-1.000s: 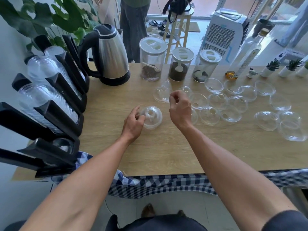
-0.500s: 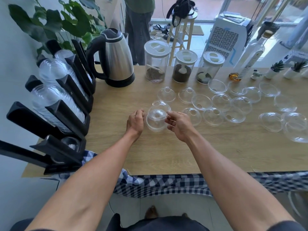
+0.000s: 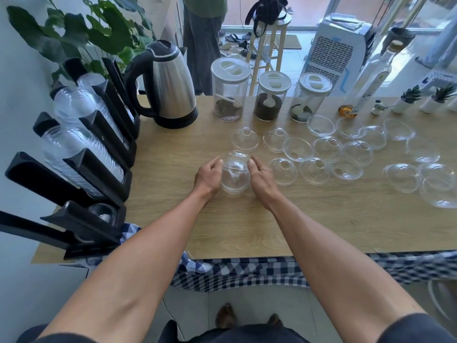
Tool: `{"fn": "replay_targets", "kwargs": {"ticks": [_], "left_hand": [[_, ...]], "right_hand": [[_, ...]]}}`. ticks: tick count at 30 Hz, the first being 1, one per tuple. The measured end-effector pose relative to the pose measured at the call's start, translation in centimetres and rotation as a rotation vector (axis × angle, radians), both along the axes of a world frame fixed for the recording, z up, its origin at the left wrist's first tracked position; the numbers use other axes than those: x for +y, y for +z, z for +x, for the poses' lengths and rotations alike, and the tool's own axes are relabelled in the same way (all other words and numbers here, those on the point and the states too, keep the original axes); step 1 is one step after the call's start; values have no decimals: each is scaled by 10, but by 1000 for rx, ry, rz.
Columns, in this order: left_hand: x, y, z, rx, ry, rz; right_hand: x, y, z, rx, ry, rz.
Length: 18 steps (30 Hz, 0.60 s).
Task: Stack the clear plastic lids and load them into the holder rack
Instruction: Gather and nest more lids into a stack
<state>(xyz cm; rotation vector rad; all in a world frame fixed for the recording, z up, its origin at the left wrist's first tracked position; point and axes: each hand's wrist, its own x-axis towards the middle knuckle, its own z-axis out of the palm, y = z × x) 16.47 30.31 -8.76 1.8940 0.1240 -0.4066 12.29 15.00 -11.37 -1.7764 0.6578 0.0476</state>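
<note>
A small stack of clear dome lids (image 3: 235,173) stands on the wooden table (image 3: 247,224) in front of me. My left hand (image 3: 209,177) grips its left side and my right hand (image 3: 261,178) grips its right side, thumbs near the top. Several loose clear lids (image 3: 321,154) lie scattered over the middle and right of the table. The black holder rack (image 3: 99,167) stands along the table's left edge, with long rows of stacked lids (image 3: 74,154) in its upper slots.
A steel kettle (image 3: 170,87) stands at the back left. Three lidded jars (image 3: 270,97) and a glass bottle (image 3: 366,82) line the back edge, with small potted plants (image 3: 410,100) at the far right. A person's legs show behind the table.
My right hand came down from above the table and closed on the right side of the lid stack. The stack now sits upright between both hands.
</note>
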Motion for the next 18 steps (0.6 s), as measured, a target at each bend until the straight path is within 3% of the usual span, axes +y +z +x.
{"fn": "replay_targets", "kwargs": {"ticks": [7, 13, 18], "left_hand": [[3, -21, 0, 58, 56, -111], [2, -32, 1, 48, 26, -132], [0, -26, 0, 115, 76, -217]], "right_hand": [[-2, 1, -10, -117, -22, 196], [-1, -3, -9, -44, -19, 79], [4, 5, -10, -55, -39, 148]]}}
